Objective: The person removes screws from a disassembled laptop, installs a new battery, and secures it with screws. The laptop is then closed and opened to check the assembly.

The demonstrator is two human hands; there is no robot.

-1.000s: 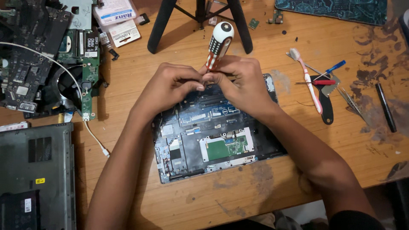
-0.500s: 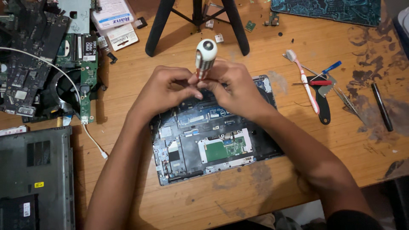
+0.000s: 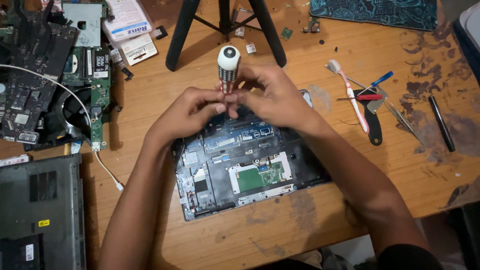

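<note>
Two hands — left (image 3: 192, 112), right (image 3: 272, 97) — pinch one screwdriver (image 3: 228, 67) upright; one laptop base (image 3: 250, 170) just beneath them.

Screwdriver (image 3: 228, 67) upright over open laptop (image 3: 245, 165)

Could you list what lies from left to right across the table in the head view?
Grey laptop base → green circuit board → left hand → screwdriver → right hand → toothbrush → tweezers → black pen.
</note>
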